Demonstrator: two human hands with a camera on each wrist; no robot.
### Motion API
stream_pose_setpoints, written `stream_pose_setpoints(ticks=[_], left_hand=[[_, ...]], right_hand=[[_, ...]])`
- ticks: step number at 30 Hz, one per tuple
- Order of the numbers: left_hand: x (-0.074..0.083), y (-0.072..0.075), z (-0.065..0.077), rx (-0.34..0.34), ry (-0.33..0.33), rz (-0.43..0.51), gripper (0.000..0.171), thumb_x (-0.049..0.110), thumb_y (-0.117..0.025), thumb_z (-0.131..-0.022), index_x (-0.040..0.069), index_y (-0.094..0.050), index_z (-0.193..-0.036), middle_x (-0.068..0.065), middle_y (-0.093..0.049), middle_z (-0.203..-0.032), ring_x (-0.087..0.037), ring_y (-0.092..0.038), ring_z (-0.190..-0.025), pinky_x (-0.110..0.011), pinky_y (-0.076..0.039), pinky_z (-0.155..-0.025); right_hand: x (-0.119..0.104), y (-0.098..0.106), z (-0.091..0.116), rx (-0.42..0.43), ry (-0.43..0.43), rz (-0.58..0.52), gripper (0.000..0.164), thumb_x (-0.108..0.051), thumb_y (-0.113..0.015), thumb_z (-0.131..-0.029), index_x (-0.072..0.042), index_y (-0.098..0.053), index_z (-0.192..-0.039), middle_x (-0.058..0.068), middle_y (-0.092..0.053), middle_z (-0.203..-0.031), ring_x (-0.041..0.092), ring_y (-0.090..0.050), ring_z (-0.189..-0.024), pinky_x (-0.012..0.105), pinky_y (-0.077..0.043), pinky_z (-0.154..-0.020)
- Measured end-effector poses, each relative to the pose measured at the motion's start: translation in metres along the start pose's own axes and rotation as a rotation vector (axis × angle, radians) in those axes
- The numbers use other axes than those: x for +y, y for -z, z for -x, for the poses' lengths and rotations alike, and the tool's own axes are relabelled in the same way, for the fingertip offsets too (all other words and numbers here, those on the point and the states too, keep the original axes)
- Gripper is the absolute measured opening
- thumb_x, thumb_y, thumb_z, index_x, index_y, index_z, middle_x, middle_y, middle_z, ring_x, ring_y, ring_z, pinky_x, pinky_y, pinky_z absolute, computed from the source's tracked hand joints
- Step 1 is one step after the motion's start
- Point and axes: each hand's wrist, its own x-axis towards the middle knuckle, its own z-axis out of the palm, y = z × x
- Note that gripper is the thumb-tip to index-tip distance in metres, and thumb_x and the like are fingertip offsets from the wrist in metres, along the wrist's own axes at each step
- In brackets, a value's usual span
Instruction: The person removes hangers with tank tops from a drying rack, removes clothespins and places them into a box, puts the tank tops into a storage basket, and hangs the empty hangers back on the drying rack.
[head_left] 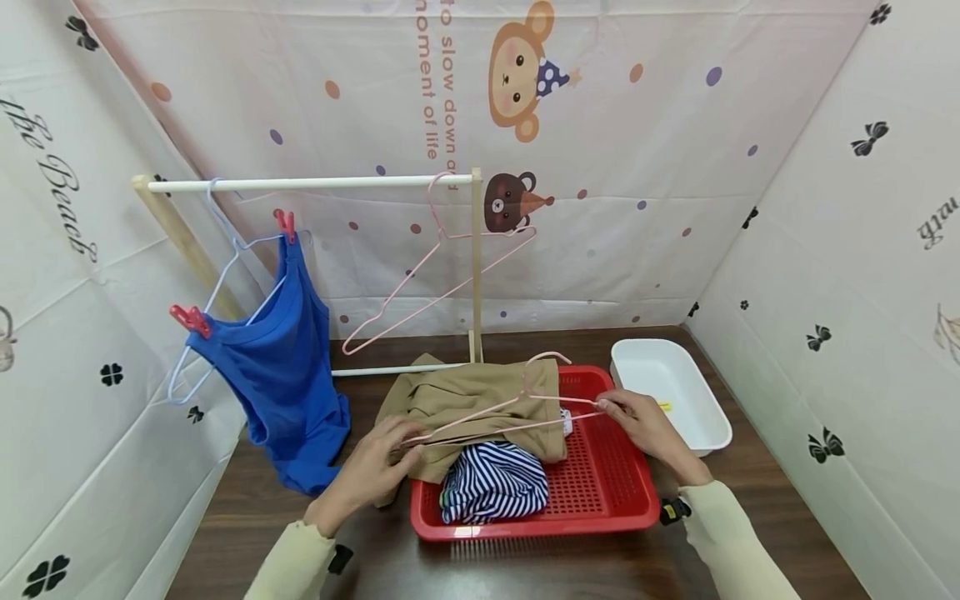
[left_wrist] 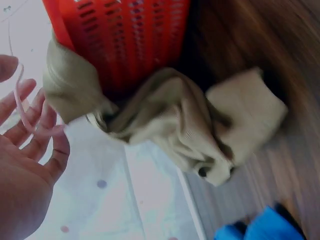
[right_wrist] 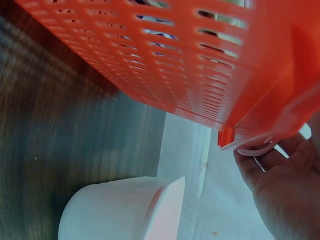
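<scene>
A pink clothes hanger [head_left: 480, 412] lies across a khaki garment [head_left: 480, 385] draped over the red basket [head_left: 607, 492]. My left hand [head_left: 378, 458] loosely holds the hanger's left end, its rounded tip lying across the fingers in the left wrist view. The right hand [head_left: 645, 425] pinches the other end above the basket's right rim. In the left wrist view the khaki garment [left_wrist: 170, 120] hangs over the basket's side, down to the tabletop. A navy-and-white striped garment [head_left: 495, 483] is bunched inside the basket, below the hanger.
On the left, a rack [head_left: 315, 183] carries a blue hanger [head_left: 238, 242] with a blue tank top [head_left: 277, 358] clipped by red pegs [head_left: 191, 320]. Another pink hanger [head_left: 438, 242] hangs at the rack's right end. A white tub [head_left: 675, 383] stands right of the basket.
</scene>
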Motion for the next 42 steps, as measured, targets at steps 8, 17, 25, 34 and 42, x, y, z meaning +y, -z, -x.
stream_pose_setpoints(ticks=[8,17,25,34,42], left_hand=[[0.006,-0.012,-0.007,-0.032,0.005,0.009,0.018,0.019,-0.062,-0.097,0.015,-0.071,-0.111,0.004,-0.070,-0.112,-0.014,-0.064,-0.108,-0.040,-0.053,-0.091],[0.006,-0.017,-0.003,0.068,-0.034,-0.008,0.016,0.011,-0.068,-0.091,0.012,-0.072,-0.107,0.001,-0.071,-0.108,-0.016,-0.067,-0.103,-0.042,-0.055,-0.089],[0.003,-0.011,0.003,0.162,-0.055,-0.058,0.014,0.008,-0.071,-0.087,0.012,-0.072,-0.101,0.002,-0.072,-0.100,-0.016,-0.067,-0.097,-0.041,-0.056,-0.084],[-0.003,0.003,0.010,0.206,-0.004,-0.067,0.015,0.007,-0.071,-0.088,0.013,-0.072,-0.101,0.003,-0.069,-0.095,-0.008,-0.063,-0.088,-0.034,-0.056,-0.074],[-0.008,0.018,0.011,0.264,-0.027,-0.081,0.015,0.003,-0.069,-0.088,0.011,-0.072,-0.101,0.003,-0.067,-0.087,-0.006,-0.058,-0.079,-0.026,-0.049,-0.066]], right_hand=[[-0.001,-0.003,0.002,0.020,-0.022,0.003,0.033,-0.031,-0.057,-0.099,-0.008,-0.067,-0.120,0.013,-0.070,-0.114,0.024,-0.069,-0.094,0.039,-0.059,-0.078],[-0.002,-0.002,0.007,0.072,-0.012,0.100,0.033,-0.032,-0.062,-0.096,-0.010,-0.066,-0.120,0.014,-0.067,-0.118,0.030,-0.065,-0.105,0.050,-0.057,-0.085],[-0.001,0.000,0.016,0.105,0.002,0.169,0.028,-0.027,-0.070,-0.091,-0.009,-0.070,-0.114,0.013,-0.067,-0.113,0.026,-0.062,-0.097,0.041,-0.058,-0.077],[0.004,-0.008,0.021,0.156,0.006,0.273,0.032,-0.010,-0.077,-0.083,-0.001,-0.069,-0.113,0.019,-0.062,-0.118,0.032,-0.061,-0.102,0.047,-0.058,-0.079],[0.005,-0.018,0.023,0.243,-0.013,0.288,0.034,-0.007,-0.073,-0.083,0.002,-0.066,-0.116,0.020,-0.060,-0.119,0.032,-0.059,-0.100,0.048,-0.054,-0.079]])
